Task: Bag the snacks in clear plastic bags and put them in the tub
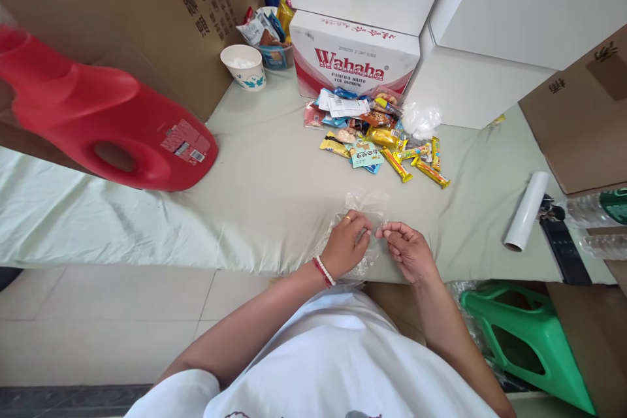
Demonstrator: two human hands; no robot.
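Observation:
My left hand [347, 243] and my right hand [407, 249] meet at the near edge of the cloth-covered table [255, 189]. Both pinch a thin clear plastic bag [361, 204] that lies crumpled on the cloth under and beyond my fingers. My left hand wears a ring, and a red and white bracelet sits on that wrist. Beyond the bag lies a pile of wrapped snacks [377, 134], yellow, blue and orange packets, apart from both hands.
A big red jug [102, 117] lies at the left. A paper cup [243, 65] and a bowl of snacks [272, 32] stand at the back beside a Wahaha carton [355, 55]. A white roll [528, 210], water bottles [595, 209] and a green stool [529, 333] are at the right.

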